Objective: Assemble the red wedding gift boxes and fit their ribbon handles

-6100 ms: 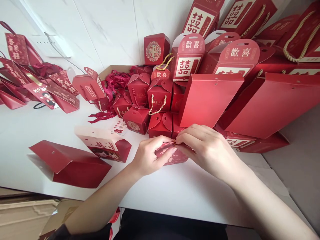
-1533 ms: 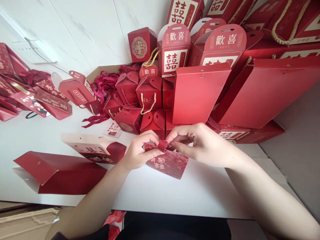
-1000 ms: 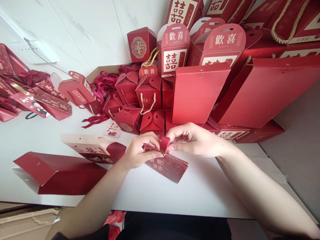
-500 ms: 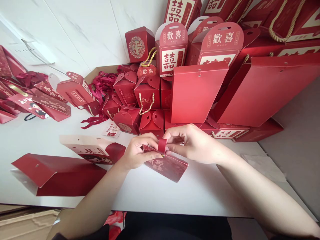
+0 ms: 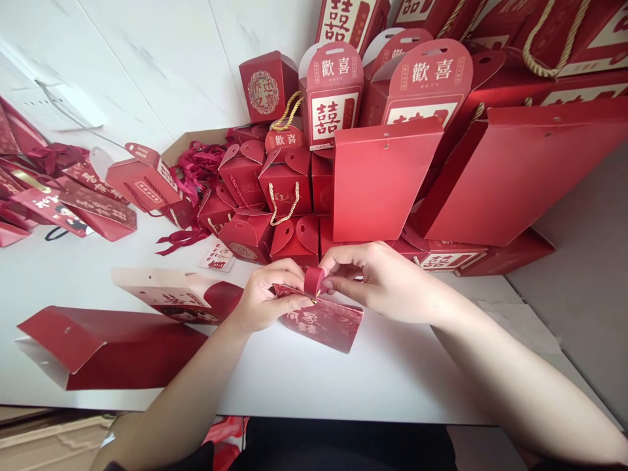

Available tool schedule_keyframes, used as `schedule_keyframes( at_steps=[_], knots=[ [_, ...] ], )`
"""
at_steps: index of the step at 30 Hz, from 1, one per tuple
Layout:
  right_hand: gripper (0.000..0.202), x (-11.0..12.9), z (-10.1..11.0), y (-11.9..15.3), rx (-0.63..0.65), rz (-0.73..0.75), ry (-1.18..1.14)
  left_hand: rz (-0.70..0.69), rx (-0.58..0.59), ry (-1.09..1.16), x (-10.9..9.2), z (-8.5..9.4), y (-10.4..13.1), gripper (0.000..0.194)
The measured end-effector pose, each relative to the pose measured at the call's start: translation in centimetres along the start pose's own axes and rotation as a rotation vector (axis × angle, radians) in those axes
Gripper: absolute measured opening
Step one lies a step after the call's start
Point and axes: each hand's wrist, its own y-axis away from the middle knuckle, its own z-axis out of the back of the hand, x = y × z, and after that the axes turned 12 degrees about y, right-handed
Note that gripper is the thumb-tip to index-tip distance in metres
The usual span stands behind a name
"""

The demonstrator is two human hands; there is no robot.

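Note:
My left hand pinches the upper edge of a small red gift box with pale printed characters, thumb on the near face. A short, wide red strap forms a curved loop above that edge. The thumb and fingers of my right hand are closed on the strap's right side. Where the strap meets the box, a small gold-coloured bit shows beside my left thumb tip. The strap's far end is hidden by my fingers.
Stacked red gift boxes fill the back, with two tall red boxes standing at right. An open red box and a printed pale-and-red box lie to the left. Dark red ribbons fill a carton behind.
The strap loop has tilted and looks rounder, with its right side pulled in by my right hand. The box has turned slightly, showing more lettering. The whole view has shifted a little.

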Motion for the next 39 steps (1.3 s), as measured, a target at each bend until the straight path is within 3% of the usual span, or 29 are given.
schedule_keyframes(
  at_steps=[14,21,34,39],
  knots=[
    [0.017,0.6,-0.3,0.4,-0.019,-0.022,0.000,0.022,-0.014,-0.054,-0.3,-0.3,-0.2,0.012],
    [0.017,1.1,0.0,0.5,-0.058,-0.068,0.037,-0.037,-0.048,-0.043,0.0,-0.3,0.0,0.009],
    [0.026,0.9,0.4,0.8,-0.045,0.044,0.084,-0.058,-0.009,-0.066,0.5,0.1,0.3,0.009],
    [0.017,0.7,0.3,0.4,-0.038,-0.014,0.018,-0.076,0.000,-0.074,0.1,-0.1,0.1,0.009]
  ],
)
